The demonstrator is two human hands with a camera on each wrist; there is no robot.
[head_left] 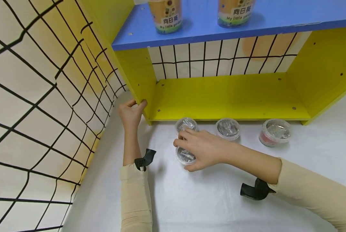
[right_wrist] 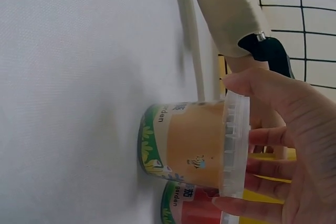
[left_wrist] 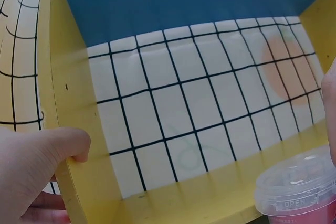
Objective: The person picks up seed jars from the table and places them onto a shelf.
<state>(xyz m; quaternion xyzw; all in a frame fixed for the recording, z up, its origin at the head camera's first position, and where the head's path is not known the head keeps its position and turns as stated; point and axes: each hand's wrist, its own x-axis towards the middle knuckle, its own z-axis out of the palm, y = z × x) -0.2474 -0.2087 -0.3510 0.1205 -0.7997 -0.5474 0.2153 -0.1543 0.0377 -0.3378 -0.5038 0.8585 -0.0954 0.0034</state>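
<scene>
My left hand [head_left: 130, 116] grips the front edge of the yellow left side panel [head_left: 133, 74] of a shelf unit, thumb on the inner face in the left wrist view. With thumb and fingers about its transparent lid, my right hand [head_left: 209, 148] holds an orange plastic cup [right_wrist: 194, 140] printed with a bee and leaves. The cup is upright, its base close to the white tabletop. Right behind it stands a red cup [right_wrist: 202, 208] with a similar lid; the fingers partly cover both lids in the head view.
Two more lidded cups, a middle one [head_left: 228, 129] and a pinkish one [head_left: 275, 132], stand along the shelf's front. Two orange cups labelled "My little garden", left [head_left: 166, 16] and right [head_left: 236, 13], sit on the blue board [head_left: 201, 35]. A black-grid wall [head_left: 36, 106] rises at left.
</scene>
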